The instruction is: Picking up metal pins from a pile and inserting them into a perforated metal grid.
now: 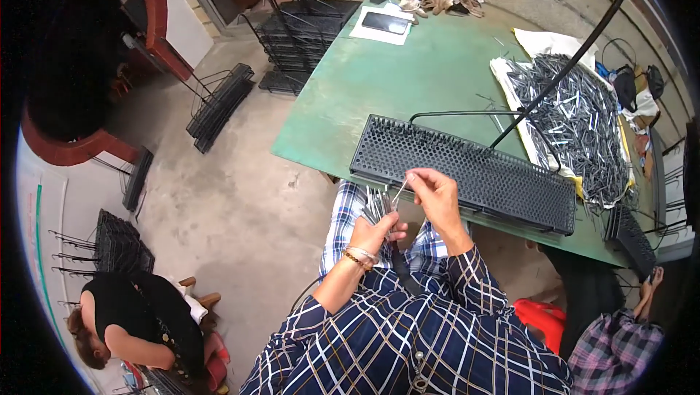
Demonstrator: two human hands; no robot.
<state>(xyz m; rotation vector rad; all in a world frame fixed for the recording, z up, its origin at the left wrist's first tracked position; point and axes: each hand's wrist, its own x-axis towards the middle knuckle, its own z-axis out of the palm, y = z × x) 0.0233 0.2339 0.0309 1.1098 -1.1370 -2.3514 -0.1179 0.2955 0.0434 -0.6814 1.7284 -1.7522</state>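
L hand (375, 233) clamped on bundle of metal pins (378, 205), 6 o'clock of perforated black rack (467, 172). R hand (436, 194) pinches one pin (400, 191). Big pin pile (576, 121) at 3 o'clock, so prob. most left to do.

Even, soft daylight fills the scene with only faint shadows, focus is sharp at centre, and strong fisheye bending curves straight edges toward a black, vignetted rim.
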